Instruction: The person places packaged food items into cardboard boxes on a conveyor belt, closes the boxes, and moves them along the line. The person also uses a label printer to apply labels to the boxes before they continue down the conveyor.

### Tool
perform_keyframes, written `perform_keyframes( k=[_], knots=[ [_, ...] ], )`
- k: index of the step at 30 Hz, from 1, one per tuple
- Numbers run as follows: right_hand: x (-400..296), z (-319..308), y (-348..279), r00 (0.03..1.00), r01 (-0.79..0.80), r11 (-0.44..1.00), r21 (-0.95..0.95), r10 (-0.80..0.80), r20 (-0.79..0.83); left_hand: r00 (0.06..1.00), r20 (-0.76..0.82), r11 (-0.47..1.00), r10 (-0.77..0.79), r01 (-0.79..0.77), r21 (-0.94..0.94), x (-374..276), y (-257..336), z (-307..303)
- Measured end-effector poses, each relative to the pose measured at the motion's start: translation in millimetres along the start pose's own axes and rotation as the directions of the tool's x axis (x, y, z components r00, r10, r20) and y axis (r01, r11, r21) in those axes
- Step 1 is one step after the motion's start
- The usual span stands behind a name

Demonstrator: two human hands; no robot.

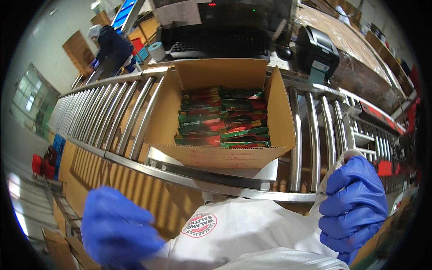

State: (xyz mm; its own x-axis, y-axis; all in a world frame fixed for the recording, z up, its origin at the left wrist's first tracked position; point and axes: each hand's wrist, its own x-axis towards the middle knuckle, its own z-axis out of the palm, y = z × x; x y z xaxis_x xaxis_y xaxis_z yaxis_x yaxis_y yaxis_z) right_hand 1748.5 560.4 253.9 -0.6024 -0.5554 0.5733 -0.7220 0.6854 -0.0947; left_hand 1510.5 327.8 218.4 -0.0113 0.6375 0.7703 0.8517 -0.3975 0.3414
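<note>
My right hand (352, 206), in a blue glove, is closed in a fist around a bunched edge of a white apron (249, 222) on the right. At lower left my left hand (116, 226), also blue-gloved, is curled and blurred. The apron cloth narrows towards its fingers and appears gripped there. Printed in red, a round emblem shows on the cloth. Beyond both hands, apart from them, an open cardboard box (219, 157) holds two columns of green and red plastic packets (222, 118). Beneath the box is a flat metal platform (270, 170) set into the conveyor.
A roller conveyor (111, 114) runs left and right of the box. Behind stand a black keyboard (219, 45), a dark monitor (229, 17), a label printer (317, 50), a mouse (284, 53) and a label roll (156, 50). At upper left another person (113, 47) bends forward.
</note>
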Motion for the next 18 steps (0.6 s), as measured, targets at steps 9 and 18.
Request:
perform_keyframes(
  k=[9,18],
  knots=[
    [-8,-19,-12,0.997,-0.054,0.993,-0.107,0.06,0.049,0.914,0.306,0.962,0.268,-0.27,-0.034,42,55,5],
    [-26,-30,-14,0.998,-0.061,0.977,-0.203,0.067,0.022,0.91,0.365,0.978,0.198,-0.21,-0.007,55,60,8]
  ],
)
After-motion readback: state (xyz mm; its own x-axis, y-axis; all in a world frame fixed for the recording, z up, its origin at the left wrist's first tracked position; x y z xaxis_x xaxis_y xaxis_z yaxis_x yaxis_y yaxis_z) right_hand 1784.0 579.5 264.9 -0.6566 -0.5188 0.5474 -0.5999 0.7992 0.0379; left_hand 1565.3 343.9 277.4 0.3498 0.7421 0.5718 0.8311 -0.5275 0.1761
